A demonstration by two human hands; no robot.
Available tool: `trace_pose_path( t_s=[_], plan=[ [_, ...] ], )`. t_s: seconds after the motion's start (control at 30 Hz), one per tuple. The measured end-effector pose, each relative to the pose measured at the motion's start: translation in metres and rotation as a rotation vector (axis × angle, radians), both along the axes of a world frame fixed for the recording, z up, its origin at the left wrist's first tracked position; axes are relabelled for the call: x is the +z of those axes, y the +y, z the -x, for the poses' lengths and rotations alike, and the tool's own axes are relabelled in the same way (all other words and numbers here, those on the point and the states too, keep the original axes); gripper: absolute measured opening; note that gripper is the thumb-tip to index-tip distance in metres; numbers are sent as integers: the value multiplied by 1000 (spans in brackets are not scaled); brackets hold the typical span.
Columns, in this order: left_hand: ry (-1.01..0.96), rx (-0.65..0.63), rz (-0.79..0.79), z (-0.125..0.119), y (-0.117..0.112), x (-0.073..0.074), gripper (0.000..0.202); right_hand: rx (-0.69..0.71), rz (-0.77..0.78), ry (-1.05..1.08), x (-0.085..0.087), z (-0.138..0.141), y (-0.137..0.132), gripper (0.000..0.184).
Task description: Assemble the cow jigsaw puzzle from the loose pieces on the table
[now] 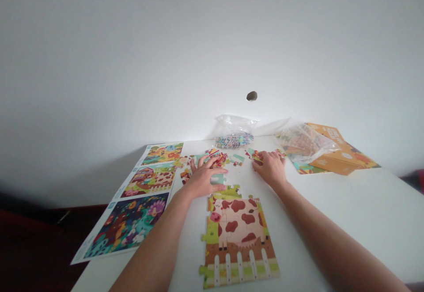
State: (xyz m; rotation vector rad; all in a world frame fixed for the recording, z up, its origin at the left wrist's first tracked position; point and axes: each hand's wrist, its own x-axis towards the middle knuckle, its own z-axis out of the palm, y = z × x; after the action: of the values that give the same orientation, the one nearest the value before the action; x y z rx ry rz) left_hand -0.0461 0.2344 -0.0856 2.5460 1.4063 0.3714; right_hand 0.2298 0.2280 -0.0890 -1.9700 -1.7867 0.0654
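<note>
Pale-green cardboard jigsaw piece [218, 178] lies flat on the white counter [334, 208], just beside the thumb of the left hand [202, 179], whose grip is spread wide and shows nothing held. Thin, light and stiff, the piece looks best pinched by its edges, with that thumb the nearest obstacle. From it, the right hand [270, 168] sits at 1 o'clock, curled over small printed pieces [257, 157]; whether this grip has hold of one, I cannot tell. A cow-patterned assembled jigsaw [238, 239] lies at 6 o'clock, glossy picture sheets [126, 225] at 9, a clear plastic bag of pieces [234, 135] at 12, and an orange cardboard box [334, 161] at 2.
</note>
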Motion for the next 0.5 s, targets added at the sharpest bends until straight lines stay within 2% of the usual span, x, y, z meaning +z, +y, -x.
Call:
trace_pose_path(
  t_s=[0.13, 0.2, 0.27, 0.33, 0.43, 0.5],
  plan=[
    [-27, -40, 17, -6, -2, 2, 45, 102, -77, 317, -1, -7, 7, 35],
    [-42, -44, 18, -7, -3, 2, 45, 143, -158, 388, 0, -14, 9, 32],
    [-53, -45, 27, -8, -4, 1, 45, 133, -232, 366, 1, -23, 11, 32],
    [-62, -47, 34, -9, -3, 1, 46, 65, -261, 289, 0, -34, 13, 33],
    [-68, -51, 37, -9, -3, 0, 46, -33, -209, 199, -7, -46, 17, 32],
    [-68, -51, 39, -10, -3, 1, 46, -49, -154, 194, -11, -49, 18, 31]
  ],
)
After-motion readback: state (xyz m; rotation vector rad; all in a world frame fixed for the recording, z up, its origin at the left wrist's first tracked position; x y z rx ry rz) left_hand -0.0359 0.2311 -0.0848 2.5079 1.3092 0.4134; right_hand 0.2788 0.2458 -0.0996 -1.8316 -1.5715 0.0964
